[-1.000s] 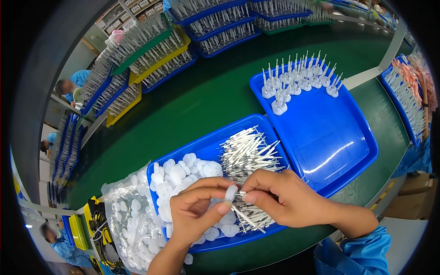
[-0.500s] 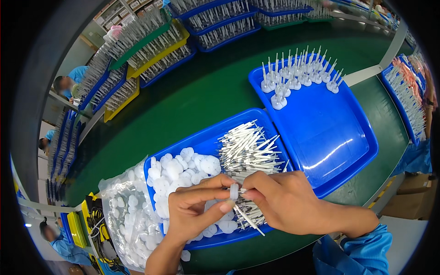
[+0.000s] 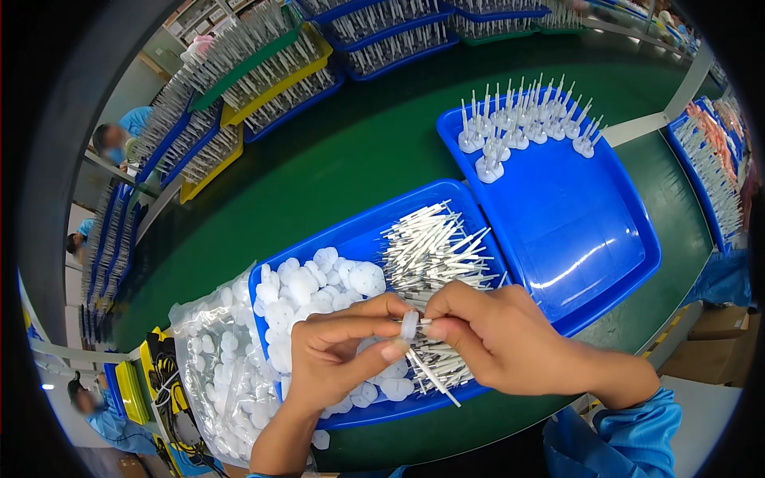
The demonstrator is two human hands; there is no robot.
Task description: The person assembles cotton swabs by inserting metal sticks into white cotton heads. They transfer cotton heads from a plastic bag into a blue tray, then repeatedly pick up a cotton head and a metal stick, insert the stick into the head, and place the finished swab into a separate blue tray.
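Note:
My left hand is closed on a translucent white plastic disc, held edge-on between thumb and fingertips. My right hand pinches a short white-and-metal rod, whose end meets the disc's face. A longer white rod slants down just below the fingers; whether it is fixed to the disc or held by my right hand, I cannot tell. Under both hands is a blue tray with a heap of white discs on its left and a pile of white rods on its right.
Against it on the right stands another blue tray, with several discs bearing upright rods at its far end. A clear bag of discs lies left. Stacked filled trays line the green table's far side. Other people sit left.
The disc and rod stay between my hands, with only a slight shift of the fingers. The whole view has moved a little.

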